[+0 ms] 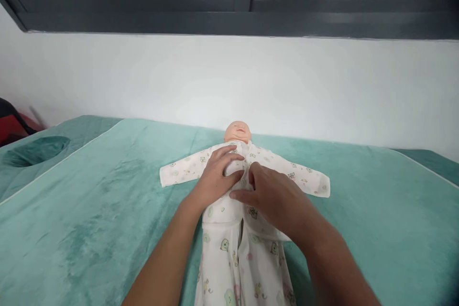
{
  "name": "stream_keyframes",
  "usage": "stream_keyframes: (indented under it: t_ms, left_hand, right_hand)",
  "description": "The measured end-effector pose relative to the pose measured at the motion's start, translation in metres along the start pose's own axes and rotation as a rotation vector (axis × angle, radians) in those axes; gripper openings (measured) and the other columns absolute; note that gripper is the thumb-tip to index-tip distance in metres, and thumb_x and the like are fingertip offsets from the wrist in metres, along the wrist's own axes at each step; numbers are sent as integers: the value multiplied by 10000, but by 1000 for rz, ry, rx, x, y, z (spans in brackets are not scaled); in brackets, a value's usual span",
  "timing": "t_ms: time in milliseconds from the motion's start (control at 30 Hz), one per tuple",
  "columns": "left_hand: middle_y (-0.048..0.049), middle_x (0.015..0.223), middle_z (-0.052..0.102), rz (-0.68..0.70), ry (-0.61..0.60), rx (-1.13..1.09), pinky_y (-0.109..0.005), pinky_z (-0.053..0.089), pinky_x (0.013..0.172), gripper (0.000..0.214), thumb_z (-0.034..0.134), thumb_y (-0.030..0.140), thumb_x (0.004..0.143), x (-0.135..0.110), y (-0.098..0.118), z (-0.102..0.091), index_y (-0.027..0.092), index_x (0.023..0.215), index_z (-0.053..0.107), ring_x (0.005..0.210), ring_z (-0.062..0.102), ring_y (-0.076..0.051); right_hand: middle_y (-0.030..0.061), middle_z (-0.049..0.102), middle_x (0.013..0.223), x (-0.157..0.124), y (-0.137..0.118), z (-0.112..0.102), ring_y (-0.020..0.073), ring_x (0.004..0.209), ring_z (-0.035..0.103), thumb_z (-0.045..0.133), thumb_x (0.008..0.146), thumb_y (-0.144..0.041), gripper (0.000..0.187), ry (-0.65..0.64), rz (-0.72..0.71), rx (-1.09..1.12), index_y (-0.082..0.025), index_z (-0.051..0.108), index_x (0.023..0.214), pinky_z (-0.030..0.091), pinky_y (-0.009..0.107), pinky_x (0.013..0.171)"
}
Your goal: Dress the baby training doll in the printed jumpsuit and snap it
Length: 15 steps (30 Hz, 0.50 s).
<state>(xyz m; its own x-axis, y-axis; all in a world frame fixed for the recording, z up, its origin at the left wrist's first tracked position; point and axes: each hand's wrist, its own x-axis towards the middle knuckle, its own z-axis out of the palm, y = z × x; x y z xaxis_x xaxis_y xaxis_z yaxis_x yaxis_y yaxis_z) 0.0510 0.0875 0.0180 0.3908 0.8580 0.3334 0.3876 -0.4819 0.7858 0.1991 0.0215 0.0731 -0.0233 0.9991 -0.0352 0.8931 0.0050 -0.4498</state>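
Observation:
A baby doll point(238, 131) lies on its back with its head toward the wall. It wears a white printed baby shirt point(222, 210), sleeves spread to both sides, and matching baby trousers point(218, 267). My left hand point(220, 172) rests on the shirt's chest with its fingers spread and its thumb by the front opening. Beside it, my right hand point(274, 193) has its fingers curled at the front edge of the shirt, gripping the cloth there. Its thumb points left across the belly. The fingertips of my right hand are partly hidden.
A bed with a teal plush cover point(118, 220) lies under the doll. On the left the cover has an oval hole point(36, 150), and a red and black object point(12, 122) stands beyond it. Behind are a white wall point(143, 76) and a dark window frame point(244, 19).

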Motion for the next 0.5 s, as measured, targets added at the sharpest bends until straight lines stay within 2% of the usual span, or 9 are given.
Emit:
stream_keyframes:
  t_ms: [233, 500]
  left_hand:
    - [-7, 1433, 417, 2, 26, -11, -407, 309, 1126, 336, 593, 227, 813, 0, -3, 2, 313, 1138, 596, 1367, 323, -206]
    - [10, 1453, 386, -13, -6, -32, -397, 320, 1123, 333, 582, 249, 836, -2, 0, -3, 329, 1159, 571, 1384, 300, -207]
  right_hand:
    - [11, 536, 613, 8, 2, 7, 136, 504, 428, 563, 748, -296, 198, 17, -27, -51, -208, 396, 689, 210, 264, 481]
    - [7, 513, 606, 4, 4, 2, 114, 507, 369, 468, 781, -244, 195, 17, -53, -37, -186, 357, 631, 208, 264, 459]
